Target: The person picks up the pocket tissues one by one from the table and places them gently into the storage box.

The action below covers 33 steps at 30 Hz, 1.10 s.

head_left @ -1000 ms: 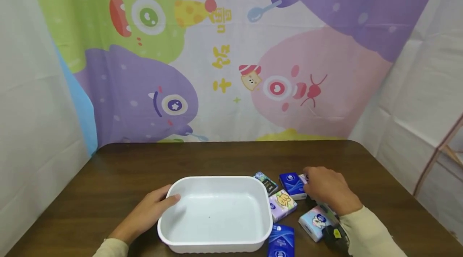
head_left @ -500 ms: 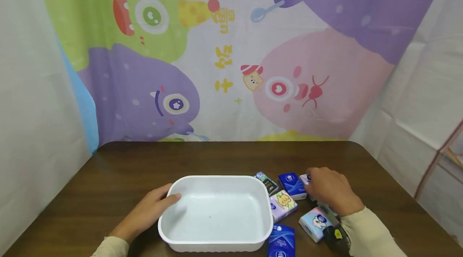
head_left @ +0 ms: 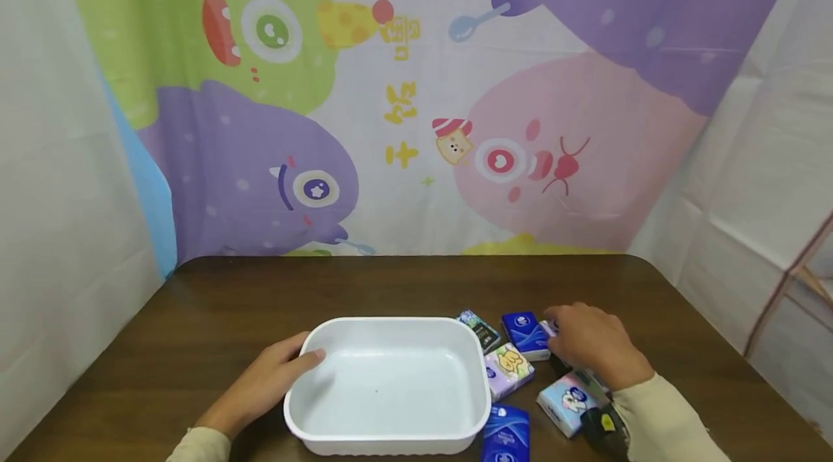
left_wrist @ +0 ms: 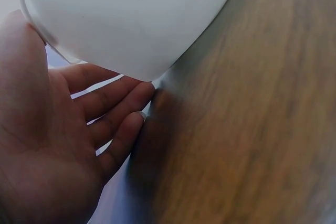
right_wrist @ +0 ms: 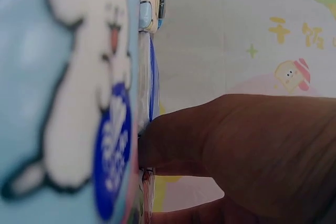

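Though obscured, pack (head_left: 549, 328) behind right hand (head_left: 594, 343)

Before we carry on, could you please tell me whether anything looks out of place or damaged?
The backdrop looks odd: its cartoon faces and lettering lie sideways. The packs sit at mixed angles right of the tray, rather untidily. I see no spill or damage, though the right hand partly hides one pack.
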Each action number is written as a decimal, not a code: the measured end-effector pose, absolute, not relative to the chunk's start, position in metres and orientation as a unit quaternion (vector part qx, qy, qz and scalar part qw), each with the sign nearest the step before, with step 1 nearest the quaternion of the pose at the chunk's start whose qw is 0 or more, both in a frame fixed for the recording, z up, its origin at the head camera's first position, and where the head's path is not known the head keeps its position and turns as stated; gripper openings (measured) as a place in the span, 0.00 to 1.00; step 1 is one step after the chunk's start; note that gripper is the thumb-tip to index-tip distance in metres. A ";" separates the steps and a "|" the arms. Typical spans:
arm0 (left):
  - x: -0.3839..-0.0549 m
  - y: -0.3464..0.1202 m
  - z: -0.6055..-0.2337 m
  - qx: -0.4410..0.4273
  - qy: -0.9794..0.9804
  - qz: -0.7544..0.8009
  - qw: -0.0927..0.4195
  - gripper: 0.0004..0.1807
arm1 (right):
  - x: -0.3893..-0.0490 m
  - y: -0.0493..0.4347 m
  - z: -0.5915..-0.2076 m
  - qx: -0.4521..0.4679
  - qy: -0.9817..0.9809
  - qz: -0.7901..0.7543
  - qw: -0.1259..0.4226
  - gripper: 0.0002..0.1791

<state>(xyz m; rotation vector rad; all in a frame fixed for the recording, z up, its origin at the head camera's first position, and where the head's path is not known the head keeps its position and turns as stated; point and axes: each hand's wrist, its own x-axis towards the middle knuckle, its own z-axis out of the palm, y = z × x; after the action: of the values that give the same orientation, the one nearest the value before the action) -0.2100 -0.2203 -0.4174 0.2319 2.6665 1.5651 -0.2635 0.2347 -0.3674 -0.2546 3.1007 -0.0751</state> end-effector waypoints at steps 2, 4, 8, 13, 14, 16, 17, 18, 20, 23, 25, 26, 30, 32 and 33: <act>-0.210 -0.220 -0.419 0.078 0.859 0.506 0.017 0.24 | -0.264 0.235 -0.368 -0.082 0.996 -0.024 0.012 0.24; -0.211 -0.220 -0.419 0.082 0.858 0.506 0.016 0.24 | -0.263 0.236 -0.369 -0.080 0.996 -0.025 0.008 0.23; -0.211 -0.219 -0.418 0.081 0.858 0.507 0.017 0.25 | -0.263 0.237 -0.367 -0.075 0.997 -0.027 0.001 0.23; -0.211 -0.219 -0.418 0.083 0.857 0.508 0.021 0.25 | -0.262 0.237 -0.367 -0.066 0.997 -0.027 0.000 0.23; -0.211 -0.219 -0.418 0.081 0.857 0.509 0.020 0.25 | -0.262 0.236 -0.367 -0.064 0.998 -0.028 0.002 0.23; -0.211 -0.219 -0.419 0.079 0.857 0.509 0.020 0.25 | -0.263 0.235 -0.367 -0.059 0.998 -0.028 0.006 0.23; -0.211 -0.219 -0.419 0.077 0.857 0.509 0.019 0.25 | -0.263 0.235 -0.366 -0.058 0.998 -0.029 0.007 0.23; -0.210 -0.219 -0.419 0.074 0.857 0.509 0.019 0.25 | -0.264 0.234 -0.366 -0.057 0.998 -0.030 0.009 0.23; -0.210 -0.220 -0.419 0.070 0.858 0.508 0.018 0.25 | -0.264 0.233 -0.366 -0.054 0.998 -0.033 0.011 0.24; -0.209 -0.220 -0.419 0.070 0.859 0.507 0.018 0.25 | -0.265 0.232 -0.364 -0.051 0.998 -0.037 0.005 0.24; -0.209 -0.221 -0.418 0.071 0.859 0.507 0.017 0.25 | -0.264 0.232 -0.363 -0.051 0.998 -0.038 0.001 0.24; -0.208 -0.221 -0.418 0.071 0.859 0.507 0.017 0.25 | -0.264 0.231 -0.363 -0.052 0.998 -0.040 -0.001 0.24; -0.208 -0.220 -0.416 0.070 0.858 0.509 0.018 0.25 | -0.263 0.230 -0.360 -0.056 0.998 -0.041 -0.014 0.25; -0.208 -0.220 -0.416 0.069 0.858 0.509 0.019 0.25 | -0.262 0.230 -0.359 -0.056 0.997 -0.040 -0.017 0.25; -0.208 -0.220 -0.416 0.069 0.857 0.510 0.019 0.25 | -0.261 0.230 -0.358 -0.055 0.998 -0.039 -0.017 0.25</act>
<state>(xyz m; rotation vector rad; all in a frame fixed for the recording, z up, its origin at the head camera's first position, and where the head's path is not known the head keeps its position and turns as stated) -0.2079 -0.2196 -0.4163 0.2133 2.6611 1.5843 -0.2611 0.2298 -0.3584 -0.1759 3.1681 -0.1245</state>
